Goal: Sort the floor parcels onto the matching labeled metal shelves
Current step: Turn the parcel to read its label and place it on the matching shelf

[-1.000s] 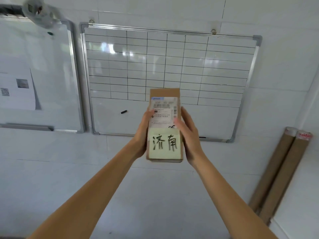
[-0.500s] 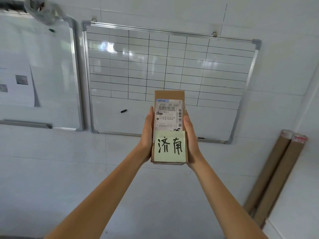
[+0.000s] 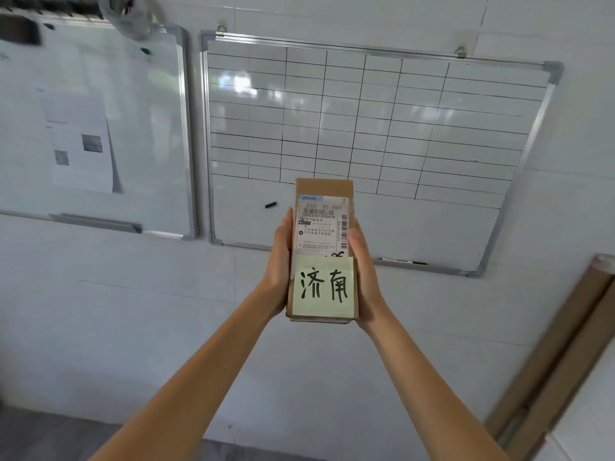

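A small brown cardboard parcel (image 3: 324,189) is held up at arm's length in front of a white tiled wall. It carries a white shipping label with barcodes and, below that, a pale yellow sticky note (image 3: 322,287) with two handwritten Chinese characters. My left hand (image 3: 278,267) grips its left side and my right hand (image 3: 364,271) grips its right side, fingers behind the box. No metal shelf is in view.
A gridded whiteboard (image 3: 416,121) hangs on the wall behind the parcel, with a second whiteboard (image 3: 100,128) holding printed sheets to its left. Two long cardboard tubes (image 3: 559,357) lean in the right corner. A strip of grey floor (image 3: 50,437) shows at bottom left.
The parcel has straightened upright between my hands and sits a little further right and lower in view. The view has shifted right and tilted, so the whiteboards slid left.
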The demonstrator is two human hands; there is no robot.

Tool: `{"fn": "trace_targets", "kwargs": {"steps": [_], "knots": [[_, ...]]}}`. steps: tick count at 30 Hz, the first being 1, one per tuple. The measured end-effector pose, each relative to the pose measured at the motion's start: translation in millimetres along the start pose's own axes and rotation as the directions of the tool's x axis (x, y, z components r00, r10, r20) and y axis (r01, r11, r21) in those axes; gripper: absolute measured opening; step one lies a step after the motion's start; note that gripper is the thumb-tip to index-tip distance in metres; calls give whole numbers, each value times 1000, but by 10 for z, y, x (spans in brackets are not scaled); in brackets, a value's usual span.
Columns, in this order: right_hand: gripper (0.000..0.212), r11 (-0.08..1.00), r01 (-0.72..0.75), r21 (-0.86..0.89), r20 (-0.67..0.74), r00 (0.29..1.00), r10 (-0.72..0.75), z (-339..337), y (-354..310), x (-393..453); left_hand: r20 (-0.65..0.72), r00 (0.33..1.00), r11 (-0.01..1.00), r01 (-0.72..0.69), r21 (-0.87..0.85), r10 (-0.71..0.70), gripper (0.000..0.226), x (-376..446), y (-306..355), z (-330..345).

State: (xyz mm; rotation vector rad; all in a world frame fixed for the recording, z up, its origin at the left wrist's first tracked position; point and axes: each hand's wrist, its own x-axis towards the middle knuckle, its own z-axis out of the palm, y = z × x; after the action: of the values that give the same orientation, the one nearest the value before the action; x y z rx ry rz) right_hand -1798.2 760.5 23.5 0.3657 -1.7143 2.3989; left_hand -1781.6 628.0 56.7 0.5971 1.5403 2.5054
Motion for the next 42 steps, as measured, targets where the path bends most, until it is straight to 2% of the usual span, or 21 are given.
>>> {"fn": "trace_targets", "kwargs": {"steps": [8, 12, 16, 19, 23, 28, 34, 42], "knots": [[88, 998, -62, 6, 56, 997, 61, 471, 359, 37, -112, 993, 998, 41, 42, -36, 61, -179, 137, -521], [80, 1000, -21, -14, 71, 997, 22, 749, 477, -22, -166, 986, 999, 26, 45, -18, 59, -297, 169, -813], [58, 1000, -8, -20, 94, 995, 10, 992, 597, -116, -222, 975, 998, 33, 62, -19, 56, -440, 140, -1080], [61, 999, -39, -29, 100, 994, 42, 1127, 730, -155, -270, 963, 997, 40, 64, -21, 57, -547, 132, -1233], [45, 996, -82, -30, 170, 982, 86, 1273, 904, -128, -333, 943, 994, 45, 101, -9, 58, -666, 135, -1392], [53, 993, -110, -33, 282, 952, 115, 1396, 1116, 5, -436, 899, 992, 25, 121, 31, 58, -738, 140, -1547], [84, 980, -199, -29, 386, 902, 194, 1490, 1311, 188, -575, 809, 985, -34, 169, 127, 55, -747, 95, -1610], [88, 940, -341, 32, 567, 780, 263, 1616, 1450, 106, -762, 615, 976, -66, 208, 204, 55, -1044, 61, -1520]]}}
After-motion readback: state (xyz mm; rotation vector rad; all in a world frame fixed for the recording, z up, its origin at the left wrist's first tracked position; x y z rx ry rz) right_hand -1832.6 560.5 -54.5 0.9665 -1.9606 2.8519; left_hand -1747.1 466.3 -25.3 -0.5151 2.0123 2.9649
